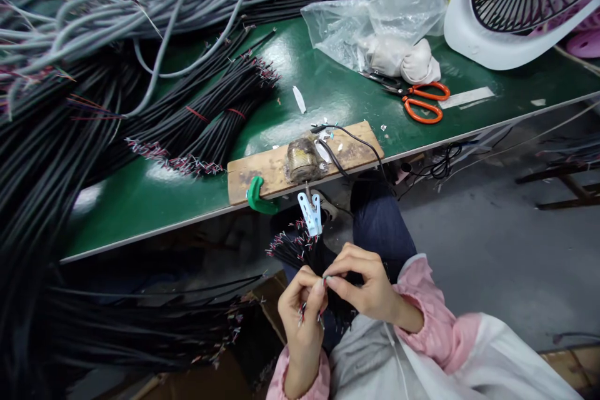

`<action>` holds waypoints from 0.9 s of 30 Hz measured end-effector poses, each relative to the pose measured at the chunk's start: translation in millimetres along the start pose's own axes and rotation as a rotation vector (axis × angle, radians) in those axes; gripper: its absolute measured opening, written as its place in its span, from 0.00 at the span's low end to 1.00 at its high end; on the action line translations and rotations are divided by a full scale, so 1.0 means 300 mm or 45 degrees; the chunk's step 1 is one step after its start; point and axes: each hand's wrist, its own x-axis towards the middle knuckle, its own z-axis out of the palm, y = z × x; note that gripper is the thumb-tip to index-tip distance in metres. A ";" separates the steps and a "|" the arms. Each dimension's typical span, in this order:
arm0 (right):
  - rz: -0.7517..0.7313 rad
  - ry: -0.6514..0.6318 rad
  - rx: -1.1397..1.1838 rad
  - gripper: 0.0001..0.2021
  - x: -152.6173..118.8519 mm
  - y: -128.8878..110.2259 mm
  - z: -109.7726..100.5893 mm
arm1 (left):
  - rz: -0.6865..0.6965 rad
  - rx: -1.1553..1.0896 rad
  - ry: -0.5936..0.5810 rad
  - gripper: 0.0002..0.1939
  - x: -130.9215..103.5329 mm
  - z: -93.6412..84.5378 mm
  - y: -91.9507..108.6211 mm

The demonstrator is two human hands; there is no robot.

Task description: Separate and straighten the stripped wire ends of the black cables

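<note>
My left hand (304, 303) is closed on black cables whose stripped ends show red, white and black wires below its fingers. My right hand (360, 278) meets it, thumb and forefinger pinched on the small wire ends at the left fingertips. A bundle of black cables (300, 250) with coloured wire tips lies across the lap just beyond both hands. Above it, a light blue clothes peg (310, 214) hangs at the shaft of a small motor (302, 159), which is fixed on a wooden board (262, 169). Exactly which wires the fingertips hold is partly hidden.
A green clamp (259, 195) grips the board at the table edge. Black cable bundles (220, 109) and grey cables (140, 12) cover the left of the green table (178, 219). Orange-handled scissors (424, 103), a plastic bag (375, 19) and a white fan (492, 44) stand right.
</note>
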 end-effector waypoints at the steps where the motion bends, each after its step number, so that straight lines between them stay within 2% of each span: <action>1: -0.027 0.005 -0.020 0.08 0.002 -0.002 -0.003 | 0.008 -0.004 -0.009 0.16 0.000 -0.004 -0.003; 6: -0.154 -0.005 -0.087 0.08 0.017 -0.004 -0.021 | -0.011 0.005 -0.011 0.17 -0.003 -0.008 0.003; 10: -0.224 -0.097 -0.053 0.07 0.025 -0.001 -0.023 | -0.020 0.055 -0.013 0.17 -0.004 -0.005 0.013; 14: -0.190 -0.150 0.028 0.09 0.023 0.010 -0.020 | -0.028 0.022 -0.047 0.19 -0.002 -0.010 0.019; 21: -0.134 -0.269 0.160 0.12 0.020 0.035 -0.036 | -0.153 -0.029 -0.136 0.22 0.007 -0.021 0.042; 27: -0.103 -0.290 0.182 0.13 0.022 0.040 -0.033 | -0.138 -0.055 -0.159 0.22 0.020 -0.026 0.035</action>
